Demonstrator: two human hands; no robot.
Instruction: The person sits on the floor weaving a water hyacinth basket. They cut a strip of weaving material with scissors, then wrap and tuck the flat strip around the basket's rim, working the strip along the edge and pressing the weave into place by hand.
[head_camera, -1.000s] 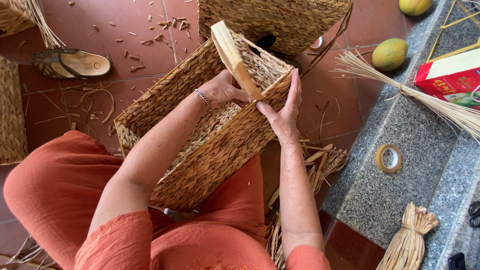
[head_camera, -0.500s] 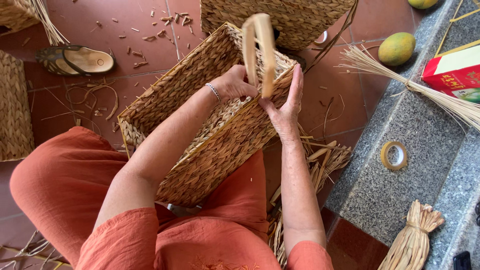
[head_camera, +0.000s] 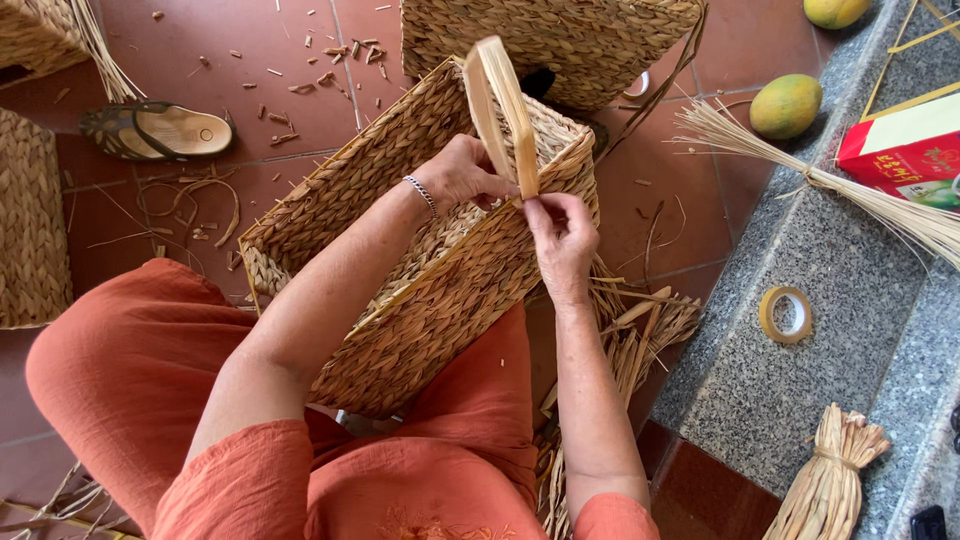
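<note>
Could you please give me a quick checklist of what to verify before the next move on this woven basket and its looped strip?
1. Left hand at the strip's base, on the basket rim: ok.
2. Right hand pinches the strip low down: ok.
3. Strip stands looped above the rim: ok.
4. Woven basket rests on the lap: ok.
5. Spare fibre bundle lies beside the right forearm: ok.
6. Strip end tucked into the weave: cannot tell.

A woven basket (head_camera: 440, 300) lies tilted across the person's lap. The left hand (head_camera: 462, 175) and right hand (head_camera: 563, 238) pinch a looped strip (head_camera: 503, 110) at the basket's rim, the loop rising just above the fingers (head_camera: 540, 212). A tape roll (head_camera: 786, 315) lies well to the right of them.
</note>
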